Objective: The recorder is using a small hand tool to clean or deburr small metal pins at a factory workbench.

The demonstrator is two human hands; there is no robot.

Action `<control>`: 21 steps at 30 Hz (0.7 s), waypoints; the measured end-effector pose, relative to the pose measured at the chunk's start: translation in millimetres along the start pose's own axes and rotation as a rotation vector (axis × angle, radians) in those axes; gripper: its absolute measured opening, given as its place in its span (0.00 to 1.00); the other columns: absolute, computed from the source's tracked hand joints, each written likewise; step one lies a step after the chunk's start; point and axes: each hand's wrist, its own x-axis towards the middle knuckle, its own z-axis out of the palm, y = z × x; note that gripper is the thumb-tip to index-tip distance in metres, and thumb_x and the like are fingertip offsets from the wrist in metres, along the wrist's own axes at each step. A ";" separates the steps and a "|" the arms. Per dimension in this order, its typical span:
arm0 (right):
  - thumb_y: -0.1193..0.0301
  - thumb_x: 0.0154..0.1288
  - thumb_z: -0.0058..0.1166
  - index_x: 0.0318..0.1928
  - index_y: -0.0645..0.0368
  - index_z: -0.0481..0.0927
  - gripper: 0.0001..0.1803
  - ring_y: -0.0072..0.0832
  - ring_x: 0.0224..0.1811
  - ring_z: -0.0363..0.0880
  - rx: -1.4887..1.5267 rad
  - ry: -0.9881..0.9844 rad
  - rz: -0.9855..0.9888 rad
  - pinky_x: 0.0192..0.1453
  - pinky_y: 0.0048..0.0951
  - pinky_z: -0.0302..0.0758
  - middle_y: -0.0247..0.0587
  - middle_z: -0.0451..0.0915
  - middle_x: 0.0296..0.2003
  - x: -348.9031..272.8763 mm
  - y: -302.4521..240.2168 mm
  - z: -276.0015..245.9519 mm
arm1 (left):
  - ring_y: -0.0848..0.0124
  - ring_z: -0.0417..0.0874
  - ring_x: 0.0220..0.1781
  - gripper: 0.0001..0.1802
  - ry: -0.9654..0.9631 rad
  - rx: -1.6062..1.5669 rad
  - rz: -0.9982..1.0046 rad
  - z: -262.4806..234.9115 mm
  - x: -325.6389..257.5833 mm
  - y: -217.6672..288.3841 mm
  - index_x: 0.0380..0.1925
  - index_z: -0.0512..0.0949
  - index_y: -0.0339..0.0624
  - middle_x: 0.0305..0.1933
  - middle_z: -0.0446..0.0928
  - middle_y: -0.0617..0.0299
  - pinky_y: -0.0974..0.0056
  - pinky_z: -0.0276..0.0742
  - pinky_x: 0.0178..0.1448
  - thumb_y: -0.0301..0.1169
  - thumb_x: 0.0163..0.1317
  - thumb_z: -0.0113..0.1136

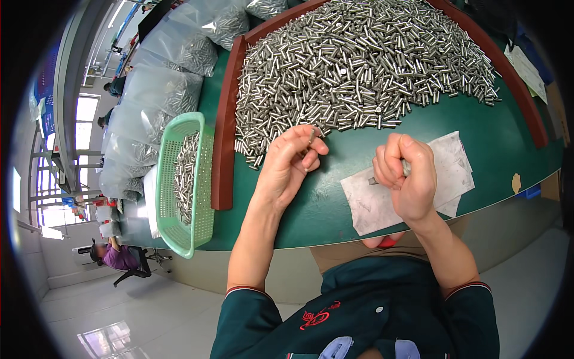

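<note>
A large heap of short, shiny metal pins [353,66] covers the far part of the green table [323,191]. My left hand [287,158] is raised in front of the heap's near edge, its fingertips pinching one small metal pin [311,136]. To the right, my right hand [409,176] is closed in a fist above a smudged white cloth or paper [371,209]. Metal pins [373,180] poke out of that fist; the rest of its contents is hidden by the fingers.
Dark red wooden rails [224,143] border the heap. Left of them stands a light green plastic basket [161,203] partly filled with pins. Clear plastic bags [152,96] of pins line the far left. A seated person [119,257] is in the background.
</note>
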 end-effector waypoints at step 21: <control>0.69 0.62 0.28 0.14 0.56 0.55 0.18 0.14 0.12 0.46 -0.003 -0.007 -0.014 0.16 0.19 0.45 0.27 0.52 0.10 0.1 -0.7 -0.1 | 0.77 0.61 0.13 0.06 0.208 1.367 0.792 9.2 15.1 -17.5 0.27 0.77 0.38 0.13 0.63 0.65 0.70 0.58 0.18 0.21 0.46 0.59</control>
